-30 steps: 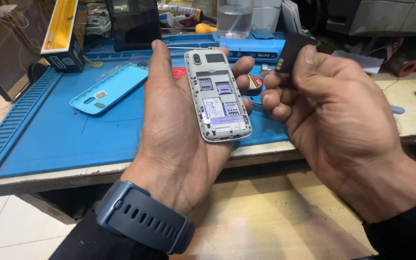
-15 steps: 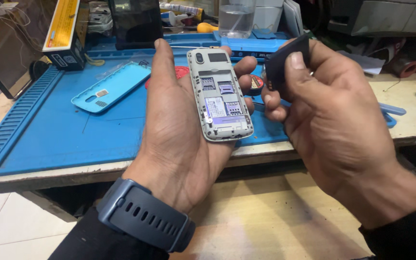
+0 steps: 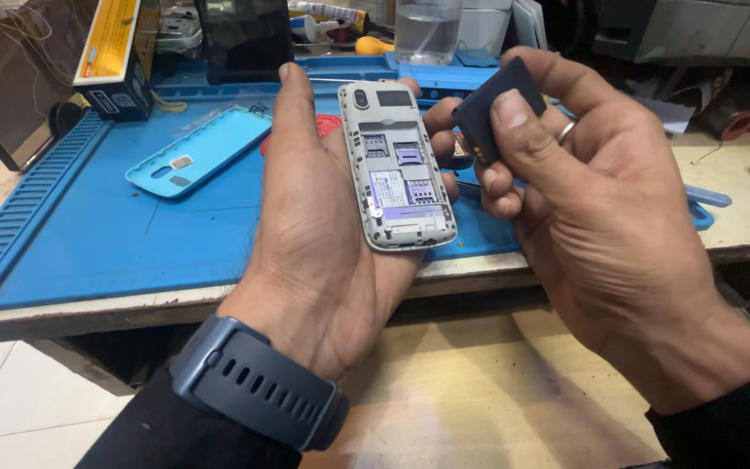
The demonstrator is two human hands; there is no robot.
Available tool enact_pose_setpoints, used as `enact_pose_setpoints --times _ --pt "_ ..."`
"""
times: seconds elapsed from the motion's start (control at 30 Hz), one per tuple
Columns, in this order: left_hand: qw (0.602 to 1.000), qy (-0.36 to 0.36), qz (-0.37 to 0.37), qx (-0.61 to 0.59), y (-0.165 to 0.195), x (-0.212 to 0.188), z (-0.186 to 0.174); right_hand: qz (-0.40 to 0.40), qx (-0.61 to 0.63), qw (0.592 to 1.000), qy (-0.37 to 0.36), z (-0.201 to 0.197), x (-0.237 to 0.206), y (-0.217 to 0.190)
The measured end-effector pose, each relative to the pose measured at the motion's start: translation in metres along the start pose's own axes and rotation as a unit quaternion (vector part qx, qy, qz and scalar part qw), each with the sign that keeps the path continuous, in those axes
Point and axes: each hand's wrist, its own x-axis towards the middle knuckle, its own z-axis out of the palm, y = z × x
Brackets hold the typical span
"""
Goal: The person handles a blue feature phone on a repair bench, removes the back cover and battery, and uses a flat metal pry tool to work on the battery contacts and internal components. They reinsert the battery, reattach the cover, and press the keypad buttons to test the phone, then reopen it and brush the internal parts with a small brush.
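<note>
My left hand (image 3: 314, 234) cradles a small grey phone (image 3: 397, 165), back side up, with its cover off and the empty battery bay and card slots showing. A dark watch sits on that wrist. My right hand (image 3: 601, 208) pinches a flat black battery (image 3: 488, 108) between thumb and fingers, just to the right of the phone's upper edge and tilted. A ring shows on one finger of the right hand. The phone's light-blue back cover (image 3: 197, 152) lies on the blue work mat (image 3: 88, 234), to the left of my left hand.
At the back of the mat stand a yellow and black box (image 3: 115, 56), a dark screen-like slab (image 3: 245, 39), a clear glass (image 3: 427, 30) and small tools. The wooden bench edge (image 3: 88, 308) runs in front; a lower wooden shelf (image 3: 470, 391) lies beneath.
My right hand has turned the black battery and brought it a little closer to the phone's top right. My left hand keeps the phone almost still.
</note>
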Motion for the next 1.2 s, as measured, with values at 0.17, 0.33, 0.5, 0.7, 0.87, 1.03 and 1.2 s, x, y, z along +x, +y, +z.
enact_pose_setpoints --times 0.17,0.33,0.5,0.7,0.87,1.03,1.2 --pt "1.0 -0.013 0.01 0.006 -0.0005 -0.0002 -0.0018 0.005 -0.01 1.0 -0.021 0.0015 -0.001 -0.0041" --pt "1.0 -0.023 0.011 -0.007 -0.0016 0.0001 -0.005 0.004 0.006 1.0 -0.03 0.0025 -0.0018 -0.0057" --pt "0.999 -0.044 0.02 -0.022 -0.0013 0.0005 -0.0031 0.03 -0.018 0.999 -0.006 0.0042 -0.0022 -0.0068" --pt "1.0 -0.005 0.01 -0.011 -0.0006 -0.0005 0.0005 0.04 -0.032 0.999 0.008 0.0057 -0.0031 -0.0078" --pt "0.999 -0.034 0.011 -0.03 -0.0006 -0.0004 -0.0006 0.031 -0.01 0.999 0.011 0.0054 -0.0016 -0.0064" --pt "0.999 -0.039 0.012 -0.031 -0.0004 0.0002 -0.0014 0.014 -0.045 0.999 -0.008 0.002 -0.0022 -0.0043" --pt "1.0 -0.012 0.001 -0.021 -0.0012 0.001 -0.0016 0.002 -0.02 1.0 0.012 -0.0022 -0.0002 -0.0009"
